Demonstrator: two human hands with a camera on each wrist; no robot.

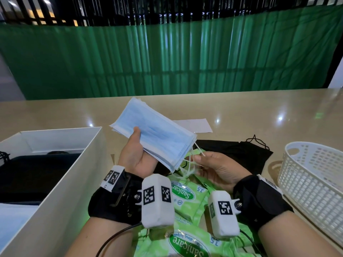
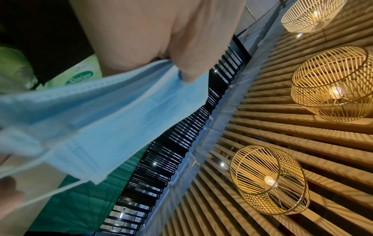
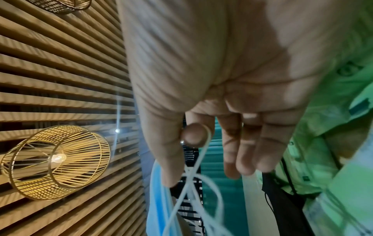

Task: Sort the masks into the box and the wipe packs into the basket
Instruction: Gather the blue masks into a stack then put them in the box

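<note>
Left hand point(image 1: 138, 156) grips a soft pleated stack of blue masks point(image 1: 154, 135) above the table; right hand point(image 1: 215, 168) pinches their thin white ear loops point(image 3: 193, 172). The white box point(image 1: 74, 175) already holds dark and blue masks. The lattice plastic basket point(image 1: 313, 180) looks unfilled; glossy green wipe packs point(image 1: 187, 197) and limp black masks point(image 1: 241, 154) still wait.

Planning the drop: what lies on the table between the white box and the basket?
Head view: green wipe packs and a black mask lie between box and basket.
</note>
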